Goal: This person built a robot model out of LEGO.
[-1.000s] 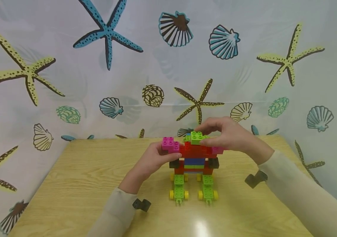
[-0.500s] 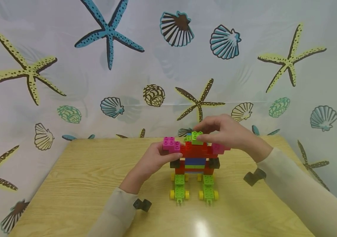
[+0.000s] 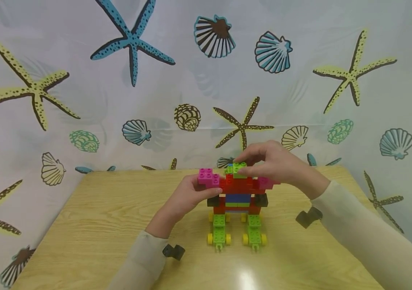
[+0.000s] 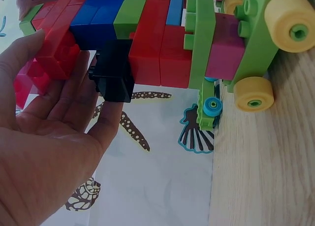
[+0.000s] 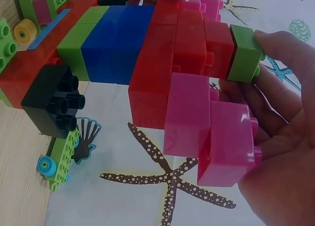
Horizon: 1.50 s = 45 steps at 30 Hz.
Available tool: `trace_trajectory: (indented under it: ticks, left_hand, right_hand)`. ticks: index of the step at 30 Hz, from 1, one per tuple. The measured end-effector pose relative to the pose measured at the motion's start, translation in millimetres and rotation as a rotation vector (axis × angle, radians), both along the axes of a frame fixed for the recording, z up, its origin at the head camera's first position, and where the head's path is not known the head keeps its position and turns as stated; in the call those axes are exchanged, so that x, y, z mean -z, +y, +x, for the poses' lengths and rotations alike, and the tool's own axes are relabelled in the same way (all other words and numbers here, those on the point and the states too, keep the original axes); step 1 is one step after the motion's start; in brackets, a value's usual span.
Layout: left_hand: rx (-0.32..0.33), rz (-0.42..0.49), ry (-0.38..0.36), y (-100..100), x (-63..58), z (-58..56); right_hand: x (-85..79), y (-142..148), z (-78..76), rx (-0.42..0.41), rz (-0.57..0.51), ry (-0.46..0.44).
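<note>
A figure built of toy bricks (image 3: 239, 185) stands upright on the table, with a red upper body and a blue middle. My left hand (image 3: 182, 201) holds its left side, the thumb in front below the stepped pink bricks (image 3: 207, 176). In the left wrist view the other fingers reach behind, close to a black brick (image 4: 115, 71). At the top, my right hand (image 3: 278, 163) pinches a lime green brick (image 5: 242, 56) that sits against the red bricks. More pink bricks (image 5: 188, 115) jut out beside the right palm. Behind the green brick, the head view shows small green and blue parts.
Two lime green wheeled bases (image 3: 219, 231) with yellow wheels carry the figure as feet. A green piece with a blue wheel (image 4: 212, 107) shows behind it in the left wrist view. The wooden tabletop (image 3: 119, 217) ends at a sea-patterned curtain (image 3: 162, 92).
My right hand has shifted slightly left, and its thumb now lies farther across the front of the green brick. The left hand and the figure have hardly moved.
</note>
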State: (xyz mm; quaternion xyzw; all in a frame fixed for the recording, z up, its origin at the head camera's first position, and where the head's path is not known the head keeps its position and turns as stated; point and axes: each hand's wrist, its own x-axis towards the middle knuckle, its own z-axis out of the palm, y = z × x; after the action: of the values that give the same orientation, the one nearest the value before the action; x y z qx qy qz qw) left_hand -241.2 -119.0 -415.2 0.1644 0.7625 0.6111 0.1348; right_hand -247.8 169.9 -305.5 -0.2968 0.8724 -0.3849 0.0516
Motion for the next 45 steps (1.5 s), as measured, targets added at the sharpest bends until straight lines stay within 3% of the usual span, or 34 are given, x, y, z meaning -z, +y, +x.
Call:
trace_trajectory:
  ticks: [22,30,38,45]
  left_hand:
    - [0.007,-0.01,-0.01,-1.7,0.5,-2.2]
    - [0.029,0.012,0.017,-2.4,-1.9,0.4]
    - [0.026,0.009,0.024,-3.5,-0.2,-1.0]
    - [-0.011,-0.017,0.016,-10.2,0.7,-3.0]
  right_hand:
    - [3.0,0.0,-1.2,-0.012,0.035,0.005]
    - [-1.7,0.5,-1.4,0.004,0.099,-0.01]
    - [-5.2,12.0,-3.5,-0.03,0.031,-0.01]
    - [-5.6,29.4,-18.4,0.057,-0.032,-0.006]
